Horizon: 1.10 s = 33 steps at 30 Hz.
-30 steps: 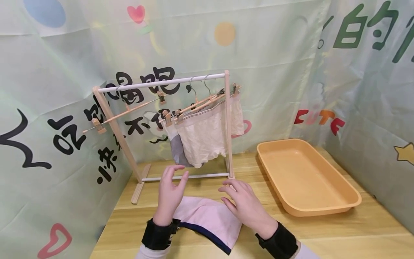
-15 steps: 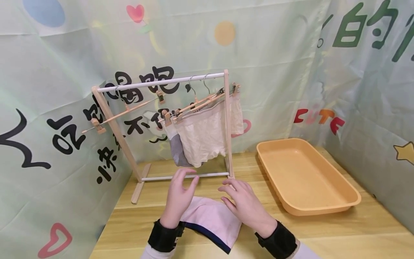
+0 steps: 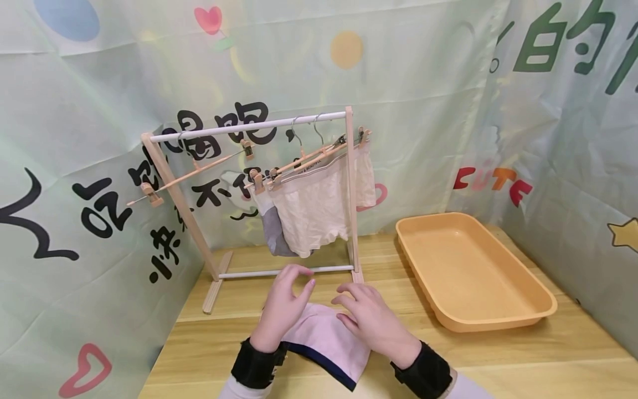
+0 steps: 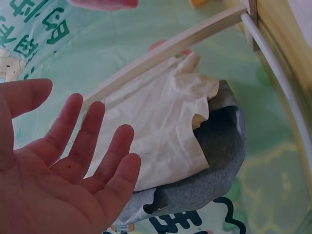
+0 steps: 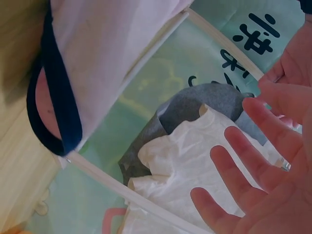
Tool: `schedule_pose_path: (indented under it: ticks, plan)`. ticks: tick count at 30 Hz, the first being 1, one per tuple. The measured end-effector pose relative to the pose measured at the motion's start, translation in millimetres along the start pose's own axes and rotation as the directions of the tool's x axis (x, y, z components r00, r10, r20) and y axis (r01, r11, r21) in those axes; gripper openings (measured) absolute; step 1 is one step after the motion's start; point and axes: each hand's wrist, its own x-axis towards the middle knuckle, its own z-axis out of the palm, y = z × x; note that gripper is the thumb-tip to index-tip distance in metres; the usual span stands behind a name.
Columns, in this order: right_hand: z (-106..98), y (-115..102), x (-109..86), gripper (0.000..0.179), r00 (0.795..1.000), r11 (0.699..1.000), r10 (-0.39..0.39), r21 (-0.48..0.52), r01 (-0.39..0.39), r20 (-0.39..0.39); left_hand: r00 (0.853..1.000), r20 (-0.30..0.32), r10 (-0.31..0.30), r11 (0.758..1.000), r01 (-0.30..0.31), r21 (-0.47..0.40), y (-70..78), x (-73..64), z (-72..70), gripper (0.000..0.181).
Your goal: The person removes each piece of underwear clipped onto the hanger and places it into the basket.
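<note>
Lettering "CUTE" on curtain at two o'clock, "BEAUTIFUL" on shorts at twelve, pink cloth at six from spread fingers of left hand and right hand.

- left forearm and right forearm slant inward from the lower edge of the head view;
- a black band wraps each wrist;
- left hand and right hand hover near each other, apart, thumbs inward;
- left fingers gently bent, thumb well clear of them;
- right fingers spread, loosely curved
</note>
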Motion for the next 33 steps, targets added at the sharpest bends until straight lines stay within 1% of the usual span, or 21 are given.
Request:
schedule_pose_path:
  ticks: [5, 8, 10, 12, 14, 17, 19, 24, 28, 30, 33]
  plan:
    - [9, -1, -0.5, 0.023, 0.999, 1.0, -0.01, 0.016, 0.009, 0.048, 0.999, 0.039, -0.018, 1.0, 0.018, 0.016, 1.4, -2.5, 0.4, 0.013]
    - [13, -1, -0.8, 0.025, 0.993, 0.999, -0.025, 0.023, 0.023, 0.114, 0.999, 0.049, -0.009, 1.0, 0.008, 0.026, 0.6, -2.9, 1.1, 0.014]
    - [14, 0, -0.7, 0.03, 0.985, 0.999, -0.047, 0.029, 0.042, 0.168, 0.999, 0.051, -0.009, 1.0, 0.008, 0.027, 0.8, -3.2, 1.1, 0.014]
    - [16, 2, -0.2, 0.039, 0.971, 0.997, -0.075, 0.032, 0.069, 0.226, 0.998, 0.055, -0.016, 1.0, 0.015, 0.022, 1.2, -3.3, 0.8, 0.013]
    - [17, 5, 0.5, 0.05, 0.952, 0.995, -0.1, 0.037, 0.093, 0.29, 0.998, 0.06, -0.024, 1.0, 0.023, 0.018, 1.7, -3.5, 0.6, 0.012]
    - [20, 8, 1.4, 0.066, 0.915, 0.991, -0.134, 0.048, 0.125, 0.38, 0.997, 0.065, -0.034, 0.999, 0.033, 0.014, 2.2, -3.3, 0.4, 0.012]
    - [23, 10, 1.8, 0.075, 0.894, 0.989, -0.146, 0.057, 0.135, 0.424, 0.997, 0.064, -0.031, 0.999, 0.03, 0.013, 2.4, -2.9, 0.4, 0.012]
    - [29, 11, 2.5, 0.088, 0.855, 0.987, -0.16, 0.07, 0.144, 0.494, 0.998, 0.066, -0.026, 1.0, 0.025, 0.009, 3.2, -1.8, 0.7, 0.011]
    - [35, 12, 2.9, 0.094, 0.82, 0.987, -0.157, 0.067, 0.145, 0.55, 0.997, 0.066, -0.029, 1.0, 0.029, 0.005, 3.1, -2.2, 1.2, 0.009]
    - [38, 13, 2.8, 0.096, 0.809, 0.988, -0.151, 0.066, 0.138, 0.568, 0.997, 0.067, -0.032, 0.999, 0.032, 0.001, 3.5, -2.4, 1.0, 0.009]
    - [41, 13, 2.6, 0.097, 0.802, 0.99, -0.14, 0.069, 0.123, 0.581, 0.997, 0.072, -0.033, 0.999, 0.033, 0.003, 3.5, -2.7, 0.6, 0.008]
